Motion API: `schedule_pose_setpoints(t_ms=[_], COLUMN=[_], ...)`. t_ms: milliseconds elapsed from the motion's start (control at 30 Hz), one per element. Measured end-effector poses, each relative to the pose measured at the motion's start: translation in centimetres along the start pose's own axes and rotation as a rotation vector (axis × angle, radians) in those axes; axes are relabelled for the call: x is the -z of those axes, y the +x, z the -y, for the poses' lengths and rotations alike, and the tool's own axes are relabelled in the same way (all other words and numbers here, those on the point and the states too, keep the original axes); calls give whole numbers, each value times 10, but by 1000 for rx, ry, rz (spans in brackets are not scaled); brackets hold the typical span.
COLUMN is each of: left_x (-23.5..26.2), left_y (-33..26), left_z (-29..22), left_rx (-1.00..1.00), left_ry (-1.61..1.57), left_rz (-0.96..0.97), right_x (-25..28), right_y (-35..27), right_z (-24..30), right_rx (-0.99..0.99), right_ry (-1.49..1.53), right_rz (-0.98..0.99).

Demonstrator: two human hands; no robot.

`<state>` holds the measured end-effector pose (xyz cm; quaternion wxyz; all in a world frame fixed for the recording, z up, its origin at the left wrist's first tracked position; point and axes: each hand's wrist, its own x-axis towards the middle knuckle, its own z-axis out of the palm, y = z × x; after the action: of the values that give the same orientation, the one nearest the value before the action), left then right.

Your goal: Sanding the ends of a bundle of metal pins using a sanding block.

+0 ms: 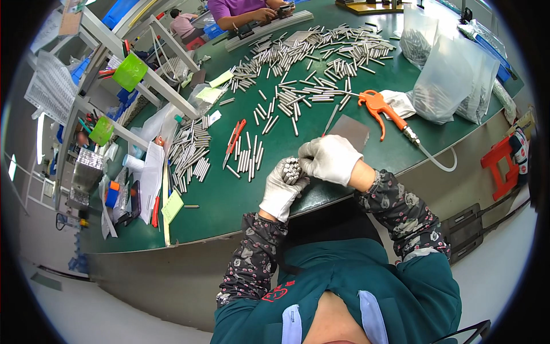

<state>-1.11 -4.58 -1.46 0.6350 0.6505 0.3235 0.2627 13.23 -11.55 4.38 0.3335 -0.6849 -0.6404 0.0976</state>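
Observation:
My left hand [279, 194], in a white glove, is closed round a bundle of metal pins [291, 171] whose round ends face up. Against the bundle's right side is my right hand [330, 160], also gloved, its fingers bent and pressed together; what they hold, if anything, is hidden. Just beyond lies a grey-brown flat plate [349, 132]. To the left of the hands, loose pins [245, 163] lie in short rows beside a red utility knife [234, 137]. An orange air blow gun [379, 109] rests beyond my right hand, its hose running off the edge.
Many pins [321, 51] spread over the far side of the green table [229, 212], with another heap [188, 150] at left. Clear plastic bags [441, 80] of pins stand at right. Papers [151, 178] and a shelf frame [166, 89] line the left. Across the table a person [243, 14] works.

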Motion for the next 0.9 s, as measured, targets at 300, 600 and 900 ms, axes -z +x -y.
schedule_pose_setpoints(t_ms=[300, 600, 900], left_x=[-1, -4, -5], left_y=[-2, -4, -2], left_z=[-4, -14, -15], left_rx=[2, 50, 18], left_ry=[-124, -160, -183], left_rz=[11, -3, 4], right_x=[1, 29, 15], right_y=[-5, -14, -26], right_z=[-1, -16, -50], right_rx=[143, -112, -279], right_ry=[-75, -389, -515], right_rz=[-151, -234, -105])
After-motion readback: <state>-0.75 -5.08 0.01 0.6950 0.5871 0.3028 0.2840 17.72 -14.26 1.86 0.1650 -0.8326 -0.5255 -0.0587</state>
